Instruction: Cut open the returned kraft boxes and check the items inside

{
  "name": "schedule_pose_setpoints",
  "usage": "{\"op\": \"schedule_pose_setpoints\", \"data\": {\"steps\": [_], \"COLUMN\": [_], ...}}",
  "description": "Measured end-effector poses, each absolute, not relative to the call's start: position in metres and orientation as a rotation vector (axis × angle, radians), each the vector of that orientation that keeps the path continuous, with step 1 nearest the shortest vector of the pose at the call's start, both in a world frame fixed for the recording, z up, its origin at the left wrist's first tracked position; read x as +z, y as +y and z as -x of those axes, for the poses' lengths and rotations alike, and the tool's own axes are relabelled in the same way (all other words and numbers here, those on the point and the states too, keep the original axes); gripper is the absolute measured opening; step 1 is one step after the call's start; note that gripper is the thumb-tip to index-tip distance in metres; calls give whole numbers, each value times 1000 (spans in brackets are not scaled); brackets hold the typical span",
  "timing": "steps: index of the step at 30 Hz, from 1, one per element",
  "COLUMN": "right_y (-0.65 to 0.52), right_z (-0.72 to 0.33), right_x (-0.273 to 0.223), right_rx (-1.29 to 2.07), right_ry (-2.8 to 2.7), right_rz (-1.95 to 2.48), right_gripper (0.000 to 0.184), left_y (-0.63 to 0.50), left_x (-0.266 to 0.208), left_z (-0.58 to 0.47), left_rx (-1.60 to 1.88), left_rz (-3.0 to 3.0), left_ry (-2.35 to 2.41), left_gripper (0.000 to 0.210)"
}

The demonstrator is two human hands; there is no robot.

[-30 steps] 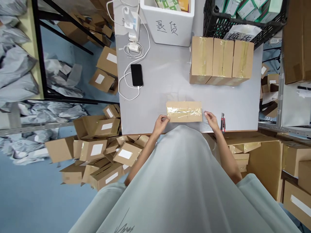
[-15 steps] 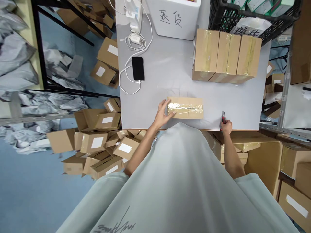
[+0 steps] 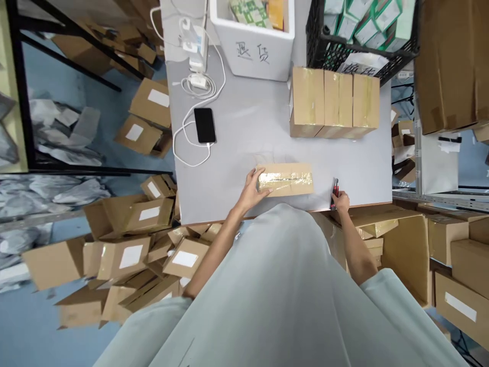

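A small cardboard box [image 3: 286, 179], its top seam covered with shiny clear tape, lies near the front edge of the grey table [image 3: 252, 132]. My left hand [image 3: 252, 189] grips its left end, thumb on the near side and fingers at the far corner. To the right, at the table's front edge, my right hand [image 3: 341, 201] is closed on a red and black utility knife [image 3: 335, 193]. The knife points away from me; whether its blade is out is too small to tell. A gap of bare table separates the knife from the box.
Three taped boxes [image 3: 334, 102] stand at the back right, before a black crate [image 3: 317, 46] of green-white packets. A white bin [image 3: 260, 56] is at the back. A phone [image 3: 205, 125] on a white cable lies left. Cartons [image 3: 130, 255] pile up left; a large open carton [image 3: 407, 255] sits right.
The view has shifted, so more of the white bin and black crate shows. Both hands keep their places on the box and the utility knife, with little visible movement.
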State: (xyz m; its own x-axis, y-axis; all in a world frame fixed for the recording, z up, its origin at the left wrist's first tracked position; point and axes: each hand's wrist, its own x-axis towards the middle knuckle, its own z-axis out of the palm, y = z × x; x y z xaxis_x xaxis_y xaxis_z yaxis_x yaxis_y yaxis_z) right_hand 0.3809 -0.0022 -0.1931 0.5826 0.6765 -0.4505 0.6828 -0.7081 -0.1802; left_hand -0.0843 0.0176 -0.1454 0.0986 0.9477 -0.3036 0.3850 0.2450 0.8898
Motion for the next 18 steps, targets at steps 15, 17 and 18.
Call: {"op": "schedule_pose_setpoints", "data": {"steps": [15, 17, 18], "right_y": [159, 206, 228], "right_z": [-448, -461, -465], "right_x": [-172, -167, -165], "right_rx": [-992, -1068, -1120], "right_ry": [1253, 1275, 1281], "right_rz": [-3342, -3439, -3474], "right_gripper": [88, 97, 100], "left_y": [187, 232, 252], "left_x": [-126, -123, -122], "left_z": [55, 32, 21], "left_rx": [688, 673, 665], "left_rz": [-1391, -1339, -1320], "left_ry": [1642, 1645, 1658], "left_gripper": [76, 81, 85]}}
